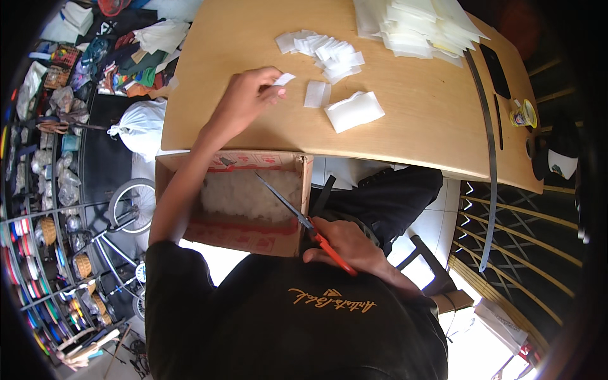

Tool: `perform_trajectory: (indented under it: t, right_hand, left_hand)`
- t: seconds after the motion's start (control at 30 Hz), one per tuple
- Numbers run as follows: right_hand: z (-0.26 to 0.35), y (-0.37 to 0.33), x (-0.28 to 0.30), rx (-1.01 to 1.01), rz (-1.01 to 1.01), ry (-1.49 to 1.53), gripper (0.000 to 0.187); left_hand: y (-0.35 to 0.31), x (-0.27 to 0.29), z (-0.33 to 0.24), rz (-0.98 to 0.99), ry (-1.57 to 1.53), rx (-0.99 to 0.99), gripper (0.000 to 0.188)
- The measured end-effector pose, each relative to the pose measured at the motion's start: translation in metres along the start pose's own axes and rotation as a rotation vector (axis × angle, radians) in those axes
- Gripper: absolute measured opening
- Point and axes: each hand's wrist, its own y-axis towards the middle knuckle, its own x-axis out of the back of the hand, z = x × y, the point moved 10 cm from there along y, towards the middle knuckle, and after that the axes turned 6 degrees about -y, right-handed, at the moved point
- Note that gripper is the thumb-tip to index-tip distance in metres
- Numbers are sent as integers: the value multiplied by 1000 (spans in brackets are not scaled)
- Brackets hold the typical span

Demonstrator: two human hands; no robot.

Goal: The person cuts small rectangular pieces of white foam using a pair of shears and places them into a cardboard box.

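Note:
Over the left part of the table, my left hand (248, 95) pinches a small white slip (284, 80) between thumb and fingers. My right hand (350, 244), close to my body, is closed round the orange handles of a pair of scissors (292, 209). The long blades point up and left across a cardboard box (306, 183) with a heap of whitish scraps (250, 195) inside. Right of my left hand lie a single translucent piece (316, 94) and a folded white stack (354, 112). Beyond them is a loose pile of small white pieces (326, 52).
A stack of large translucent sheets (421, 28) covers the table's (418, 101) far side. To the right lie a long metal ruler (486, 126), a dark phone (494, 69) and a yellow tub (524, 114). A white bag (140, 123) and a bicycle (120, 253) stand left.

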Motion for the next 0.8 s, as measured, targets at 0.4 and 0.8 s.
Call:
perform_trajectory:
  t: [0.4,0.8]
  right_hand:
    - [7,2,6,-115,79,-114,68]
    - [20,16,21,-130,203,-401,71]
  left_hand:
    - [-174,-1,14,-208,-487,390,11]
    - [-220,-54,14,-273,-885,560,16]
